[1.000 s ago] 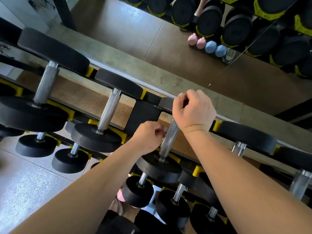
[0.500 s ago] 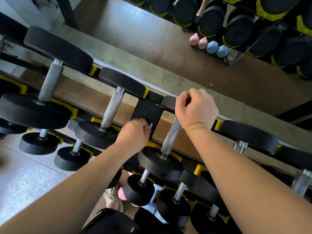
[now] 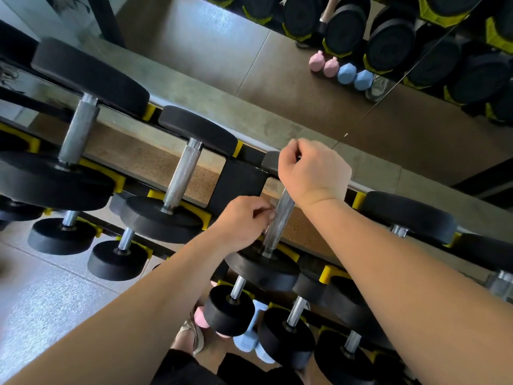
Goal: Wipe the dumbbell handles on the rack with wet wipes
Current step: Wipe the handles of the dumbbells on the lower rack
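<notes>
Black dumbbells with knurled steel handles lie across a black and yellow rack point(image 3: 236, 184). My right hand point(image 3: 311, 169) is curled over the far end of the middle dumbbell, hiding the top of its handle point(image 3: 279, 223). Against the left side of that handle sits my left hand point(image 3: 241, 220), fingers curled. It pinches a small pale scrap, apparently the wet wipe point(image 3: 273, 203), which is mostly hidden. The near head point(image 3: 263, 269) of this dumbbell rests in its yellow cradle.
Two larger dumbbells point(image 3: 181, 176) point(image 3: 77, 129) lie to the left on the same tier, and another point(image 3: 408, 215) to the right. Smaller dumbbells point(image 3: 230, 309) fill the lower tier. Pink and blue weights point(image 3: 244, 340) stand by my feet. A mirror point(image 3: 333, 101) runs behind the rack.
My left hand drew left off the handle half a second ago and is now back against it. My right hand has kept its hold on the far end.
</notes>
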The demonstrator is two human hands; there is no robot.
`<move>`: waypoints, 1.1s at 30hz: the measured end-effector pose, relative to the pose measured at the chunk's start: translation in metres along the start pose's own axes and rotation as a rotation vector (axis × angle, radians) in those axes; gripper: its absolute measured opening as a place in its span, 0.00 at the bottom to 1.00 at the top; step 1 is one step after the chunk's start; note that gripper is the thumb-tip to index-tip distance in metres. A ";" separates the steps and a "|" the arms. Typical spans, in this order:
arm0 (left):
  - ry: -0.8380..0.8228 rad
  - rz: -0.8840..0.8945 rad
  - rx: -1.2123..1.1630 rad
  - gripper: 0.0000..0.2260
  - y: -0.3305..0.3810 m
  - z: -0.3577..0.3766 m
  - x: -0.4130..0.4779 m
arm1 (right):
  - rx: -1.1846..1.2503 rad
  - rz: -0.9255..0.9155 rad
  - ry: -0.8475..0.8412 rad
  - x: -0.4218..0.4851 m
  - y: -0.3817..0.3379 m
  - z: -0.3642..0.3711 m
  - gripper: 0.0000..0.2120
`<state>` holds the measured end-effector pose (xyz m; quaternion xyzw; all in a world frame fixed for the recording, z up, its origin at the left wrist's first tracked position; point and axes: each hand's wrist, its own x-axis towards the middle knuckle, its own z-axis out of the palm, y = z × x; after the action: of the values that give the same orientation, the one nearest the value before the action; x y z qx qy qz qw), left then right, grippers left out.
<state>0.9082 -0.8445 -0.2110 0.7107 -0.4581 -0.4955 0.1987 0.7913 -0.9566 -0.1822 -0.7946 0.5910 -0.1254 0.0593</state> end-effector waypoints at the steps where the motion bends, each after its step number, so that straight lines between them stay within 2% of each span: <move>1: 0.032 -0.022 -0.045 0.09 -0.002 0.000 -0.001 | -0.019 -0.001 -0.043 0.002 -0.003 0.000 0.20; 3: 0.094 -0.039 -0.071 0.09 -0.007 0.001 -0.003 | -0.056 0.001 -0.094 0.006 -0.013 -0.001 0.22; 7: 0.218 -0.026 0.050 0.10 -0.010 0.001 -0.016 | -0.105 -0.019 -0.127 0.009 -0.025 -0.003 0.25; 14: 0.453 -0.074 -0.003 0.08 -0.012 -0.008 -0.016 | -0.104 -0.038 -0.109 0.011 -0.020 -0.003 0.29; 16: 0.426 -0.062 -0.042 0.09 -0.007 -0.003 -0.010 | -0.091 -0.016 -0.121 0.011 -0.020 -0.004 0.28; 18: 0.292 -0.031 -0.082 0.13 -0.001 0.004 -0.007 | -0.086 0.007 -0.136 0.011 -0.020 -0.004 0.28; 20: 0.145 -0.006 -0.033 0.13 0.003 0.011 -0.009 | -0.087 0.014 -0.135 0.011 -0.020 -0.004 0.27; 24: 0.024 -0.162 0.428 0.11 0.000 0.005 -0.011 | -0.082 0.026 -0.144 0.010 -0.020 -0.006 0.28; 26: 0.096 -0.223 0.511 0.09 -0.001 -0.006 -0.014 | -0.064 0.035 -0.146 0.008 -0.021 -0.008 0.29; 29: 0.267 -0.183 0.427 0.08 -0.005 -0.020 -0.021 | -0.053 0.038 -0.160 0.007 -0.021 -0.012 0.29; 33: 0.335 -0.118 0.296 0.10 -0.022 -0.022 -0.047 | -0.028 0.054 -0.166 0.004 -0.023 -0.016 0.29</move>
<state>0.9336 -0.7976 -0.1935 0.8301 -0.4439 -0.3087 0.1363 0.8090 -0.9523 -0.1605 -0.7869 0.6070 -0.0490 0.1002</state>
